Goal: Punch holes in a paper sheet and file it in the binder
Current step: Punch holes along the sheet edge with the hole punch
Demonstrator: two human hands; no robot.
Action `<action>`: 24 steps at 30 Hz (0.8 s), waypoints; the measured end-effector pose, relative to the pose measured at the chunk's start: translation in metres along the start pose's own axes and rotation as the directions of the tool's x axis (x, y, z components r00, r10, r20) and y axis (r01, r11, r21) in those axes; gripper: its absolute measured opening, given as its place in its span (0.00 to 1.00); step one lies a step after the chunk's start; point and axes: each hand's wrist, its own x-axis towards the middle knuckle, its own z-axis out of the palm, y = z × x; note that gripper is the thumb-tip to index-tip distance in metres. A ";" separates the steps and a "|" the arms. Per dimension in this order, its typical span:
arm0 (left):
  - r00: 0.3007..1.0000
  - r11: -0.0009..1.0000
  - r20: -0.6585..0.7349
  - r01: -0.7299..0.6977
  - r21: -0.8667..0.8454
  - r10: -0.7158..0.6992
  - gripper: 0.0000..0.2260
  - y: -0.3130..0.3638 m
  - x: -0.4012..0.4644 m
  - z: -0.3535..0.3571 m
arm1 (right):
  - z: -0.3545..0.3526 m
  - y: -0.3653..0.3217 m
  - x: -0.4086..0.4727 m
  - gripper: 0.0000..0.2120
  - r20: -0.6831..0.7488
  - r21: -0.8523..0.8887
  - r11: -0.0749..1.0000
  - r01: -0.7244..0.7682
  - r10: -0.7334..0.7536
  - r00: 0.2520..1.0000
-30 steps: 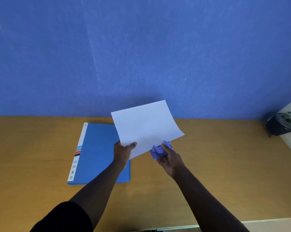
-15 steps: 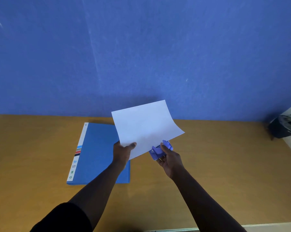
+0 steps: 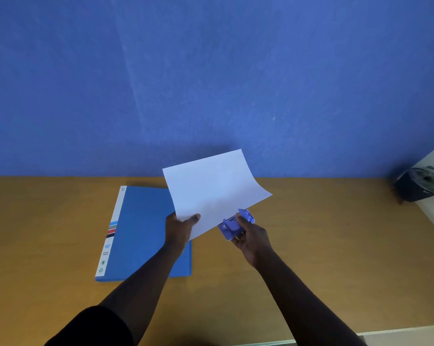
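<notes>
A wide, orange-brown wooden worktop runs along a plain blue wall. On the worktop, left of centre, lies a closed blue cardboard binder with a white labelled spine along its left edge, flat and out of the way, likely waiting for the sheet once it is punched. At the far right edge sits a dark pot with a small green plant, well apart from the work.

Held up in the air above the worktop is a blank white sheet of paper, tilted and slightly curled. The left hand pinches its lower left corner, thumb on top, seemingly to steady the sheet and feed its lower edge sideways. The right hand has its grip curled round a small purple plastic hole punch, also off the worktop, thumb on the lever. The paper's lower edge meets the punch's slot; whether holes exist yet cannot be told.
</notes>
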 end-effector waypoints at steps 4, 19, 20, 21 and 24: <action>1.000 1.000 0.004 -0.013 0.017 0.013 0.13 -0.002 0.001 -0.001 | 0.000 -0.005 0.001 0.13 -0.026 0.008 1.000 -0.012 0.012 1.000; 0.998 0.997 0.011 -0.055 0.047 0.054 0.11 0.002 0.001 0.002 | 0.001 -0.008 0.014 0.19 -0.034 0.104 0.992 -0.066 0.070 0.997; 0.998 0.997 0.008 -0.056 0.053 0.055 0.11 0.001 0.001 0.003 | 0.002 -0.008 0.015 0.20 -0.034 0.117 0.991 -0.065 0.070 0.997; 0.998 0.997 0.004 -0.055 0.056 0.055 0.11 0.000 0.001 0.003 | 0.003 -0.009 0.016 0.20 -0.036 0.127 0.990 -0.064 0.069 0.997; 0.998 0.997 -0.006 -0.058 0.051 0.058 0.11 0.000 0.002 0.003 | 0.005 -0.010 0.017 0.18 -0.042 0.127 0.990 -0.061 0.067 0.997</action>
